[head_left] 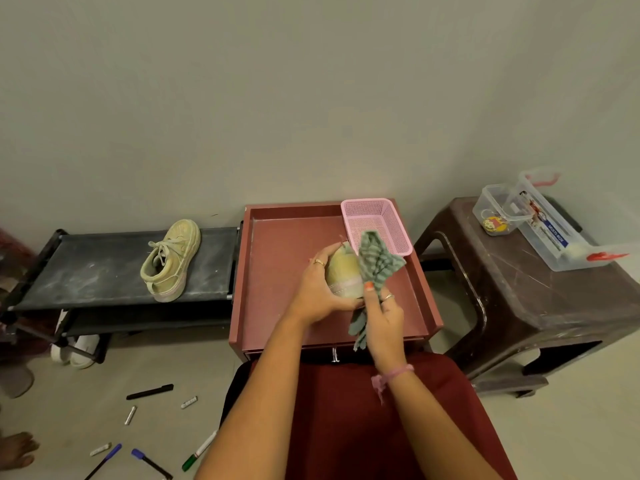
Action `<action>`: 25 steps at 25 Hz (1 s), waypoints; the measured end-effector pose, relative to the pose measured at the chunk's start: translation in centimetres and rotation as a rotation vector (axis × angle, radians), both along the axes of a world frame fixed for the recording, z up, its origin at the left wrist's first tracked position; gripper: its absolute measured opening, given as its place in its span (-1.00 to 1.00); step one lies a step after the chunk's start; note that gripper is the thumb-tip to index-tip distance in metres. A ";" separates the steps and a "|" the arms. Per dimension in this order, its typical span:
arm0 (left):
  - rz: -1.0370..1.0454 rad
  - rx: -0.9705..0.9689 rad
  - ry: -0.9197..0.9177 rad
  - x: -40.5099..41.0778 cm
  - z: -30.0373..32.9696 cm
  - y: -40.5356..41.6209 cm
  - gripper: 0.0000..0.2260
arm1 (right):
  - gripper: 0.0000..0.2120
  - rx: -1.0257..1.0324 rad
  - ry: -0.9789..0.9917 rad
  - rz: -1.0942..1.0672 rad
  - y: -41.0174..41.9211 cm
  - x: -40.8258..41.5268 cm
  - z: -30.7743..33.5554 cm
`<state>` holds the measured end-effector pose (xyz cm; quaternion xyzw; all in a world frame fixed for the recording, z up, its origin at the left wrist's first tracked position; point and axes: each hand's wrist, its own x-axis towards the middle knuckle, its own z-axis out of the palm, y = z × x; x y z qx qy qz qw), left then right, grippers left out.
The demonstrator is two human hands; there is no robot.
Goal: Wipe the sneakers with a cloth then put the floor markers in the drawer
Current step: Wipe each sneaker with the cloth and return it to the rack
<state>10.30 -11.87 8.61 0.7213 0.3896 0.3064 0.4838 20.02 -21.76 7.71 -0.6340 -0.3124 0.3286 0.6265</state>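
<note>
At centre frame, over the red tabletop (273, 271), your left hand (320, 292) grips the sneaker (343, 271), toe apparently pointing away; your right hand (384, 317), just right, pinches the cloth (377, 261) draped against it. Markers (149, 392) lie lower left.

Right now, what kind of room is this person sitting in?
Probably a home entryway or shoe corner. A sneaker sits on a low black shoe rack, a plastic stool stands by the plain wall, and markers lie on the tiled floor.
</note>
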 end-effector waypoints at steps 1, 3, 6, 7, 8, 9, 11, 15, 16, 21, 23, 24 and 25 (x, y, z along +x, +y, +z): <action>0.002 -0.004 -0.010 -0.1 0.0 0.3 -0.13 | -0.74 0.026 -0.137 0.065 -0.8 -0.4 -0.1; 0.003 -0.017 -0.067 -0.3 -0.1 0.7 -0.31 | -0.60 0.060 -0.514 0.242 -1.9 -0.8 -0.6; 0.037 -0.075 -0.105 -0.5 -0.1 0.8 -0.29 | -0.55 0.076 -0.690 0.227 -0.6 0.3 -0.6; 0.047 -0.090 -0.110 -0.4 0.0 0.8 -0.28 | -0.58 0.054 -0.659 0.185 0.3 0.5 -0.1; 0.049 -0.093 -0.100 -0.4 0.0 0.8 -0.28 | -0.62 -0.006 -0.610 0.133 1.4 0.6 0.9; 0.043 -0.090 -0.090 -0.3 0.1 0.7 -0.29 | -0.69 -0.085 -0.569 0.094 2.5 0.8 1.6; 0.040 -0.078 -0.066 -0.7 0.1 0.9 -0.29 | -0.75 -0.197 -0.609 0.098 3.7 0.5 2.7; 0.023 -0.056 -0.047 -2.5 -0.9 1.6 -0.40 | -0.61 0.061 -1.015 0.391 1.8 -0.3 0.9; 0.018 -0.038 -0.030 -2.8 -1.0 1.5 -0.41 | -0.62 0.093 -1.072 0.387 1.2 -0.4 0.2; -0.014 -0.152 -0.037 -3.4 -2.1 0.9 -0.34 | -0.61 -0.086 -1.029 0.163 1.3 -2.3 0.8; -0.001 -0.181 -0.042 -3.3 -1.6 0.7 -0.36 | -0.61 -0.168 -0.975 0.133 2.9 -2.7 1.9; 0.004 -0.179 -0.042 -3.2 -1.5 0.7 -0.39 | -0.63 -0.187 -0.976 0.126 3.6 -2.8 2.2; 0.022 -0.170 -0.035 -3.1 -1.3 0.7 -0.42 | -0.64 -0.197 -0.982 0.123 4.4 -2.7 2.3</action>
